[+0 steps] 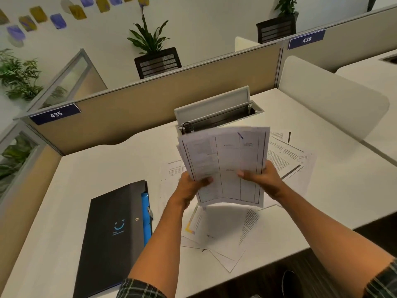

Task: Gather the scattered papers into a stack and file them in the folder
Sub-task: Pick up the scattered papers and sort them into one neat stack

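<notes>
Papers gathered so far form a loose stack (223,162) held upright in the air above the white surface (64,211), its printed table facing the camera and its sheet edges not yet squared. Both hands grip it near the lower half: the left hand (191,186) curls round the left edge with its thumb on the front sheet, and the right hand (262,177) holds the right edge the same way, thumb pressed across the front. The fingers of each hand are behind the sheets and mostly hidden.

More loose sheets (225,231) lie on the surface beneath the stack, fanned and overlapping near the front edge, and another scatter of printed pages (290,158) spreads out to the right, behind the right hand. One more page (175,169) peeks out left of the stack.

To the left, well apart from the sheets, a black folder (113,237) lies flat and closed, with a blue smile mark on its cover and a blue inner edge showing along its right side.

Behind the stack, a grey cable tray (214,110) set into the surface stands with its lid raised. Beige partitions (150,104) carry number plates 435 (56,114) and 436 (306,39), and potted plants (150,39) stand beyond them.
</notes>
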A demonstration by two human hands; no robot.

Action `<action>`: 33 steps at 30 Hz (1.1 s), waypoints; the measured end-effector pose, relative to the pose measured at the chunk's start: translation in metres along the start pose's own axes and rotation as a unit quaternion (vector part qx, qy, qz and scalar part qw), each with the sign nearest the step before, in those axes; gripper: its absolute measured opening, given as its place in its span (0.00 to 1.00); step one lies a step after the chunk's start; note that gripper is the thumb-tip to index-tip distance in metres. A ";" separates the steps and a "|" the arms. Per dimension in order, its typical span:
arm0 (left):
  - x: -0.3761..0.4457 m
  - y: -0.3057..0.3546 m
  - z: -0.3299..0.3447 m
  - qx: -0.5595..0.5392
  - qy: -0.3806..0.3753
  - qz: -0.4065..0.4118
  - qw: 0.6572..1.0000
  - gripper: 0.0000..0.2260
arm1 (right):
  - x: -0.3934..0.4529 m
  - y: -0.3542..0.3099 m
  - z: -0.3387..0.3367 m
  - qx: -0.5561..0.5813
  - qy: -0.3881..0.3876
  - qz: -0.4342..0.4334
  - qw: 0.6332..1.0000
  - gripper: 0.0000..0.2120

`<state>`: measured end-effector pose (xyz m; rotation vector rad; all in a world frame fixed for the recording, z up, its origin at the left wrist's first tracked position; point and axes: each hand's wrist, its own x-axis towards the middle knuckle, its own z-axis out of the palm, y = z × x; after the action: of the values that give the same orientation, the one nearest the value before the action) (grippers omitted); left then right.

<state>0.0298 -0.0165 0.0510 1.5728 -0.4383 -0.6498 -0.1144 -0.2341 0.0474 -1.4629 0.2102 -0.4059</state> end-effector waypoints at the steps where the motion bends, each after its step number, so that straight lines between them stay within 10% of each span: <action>1: -0.002 -0.005 0.001 0.020 -0.014 -0.008 1.000 0.20 | -0.003 0.007 -0.002 0.000 -0.005 0.014 1.000 0.29; 9: -0.003 -0.044 -0.004 0.192 -0.003 -0.056 0.980 0.18 | -0.003 0.038 -0.010 -0.054 0.052 0.057 0.996 0.15; 17: -0.013 -0.080 0.003 0.559 0.107 -0.145 0.809 0.38 | 0.004 0.053 -0.046 0.028 0.224 0.065 0.972 0.10; 28: 0.010 -0.064 0.011 0.495 0.114 -0.247 0.825 0.41 | 0.005 0.057 -0.059 0.049 0.265 0.048 0.962 0.07; 33: 0.012 -0.067 0.003 0.424 0.121 -0.190 0.877 0.19 | 0.005 0.057 -0.062 0.054 0.279 0.049 0.958 0.08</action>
<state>0.0308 -0.0193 -0.0167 2.5920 -0.2224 -0.5653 -0.1250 -0.2898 -0.0151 -1.1970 0.6985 -0.7335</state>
